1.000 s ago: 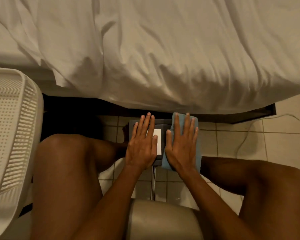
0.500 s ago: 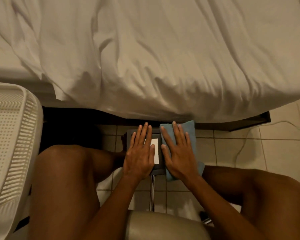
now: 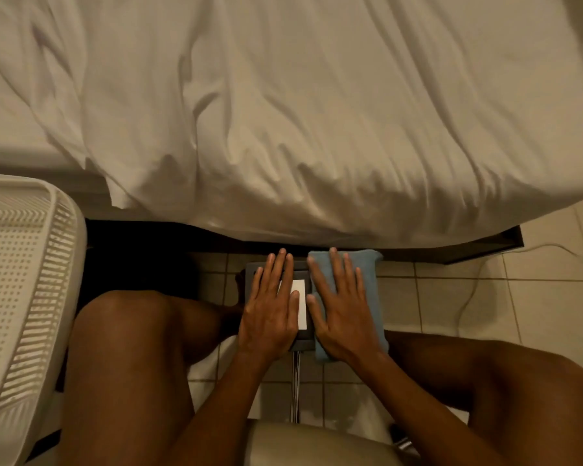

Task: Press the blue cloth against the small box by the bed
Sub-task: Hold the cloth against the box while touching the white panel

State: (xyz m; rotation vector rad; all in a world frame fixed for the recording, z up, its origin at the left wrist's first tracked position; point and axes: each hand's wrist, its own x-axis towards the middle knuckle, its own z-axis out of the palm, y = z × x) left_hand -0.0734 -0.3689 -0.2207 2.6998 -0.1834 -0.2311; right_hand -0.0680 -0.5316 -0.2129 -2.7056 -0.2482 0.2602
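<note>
- Small box (image 3: 303, 306): dark grey, white label on top, on the tiled floor (image 3: 451, 304) just beside the bed (image 3: 283, 112), between our knees.
- Blue cloth (image 3: 367, 280): folded, lying along the box's right side, touching it.
- Left hand (image 3: 271, 314): our grip apart, fingers flat on the box top.
- Right hand (image 3: 342, 311): our grip apart, palm flat on the cloth.
- White basket (image 3: 24, 280): at far left.

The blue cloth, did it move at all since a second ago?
A little. The right hand slid the blue cloth inward over the right edge of the small box, with fingers angled, then straightened again. Nothing was picked up or let go. The left hand stayed flat on the box, beside the bed.
</note>
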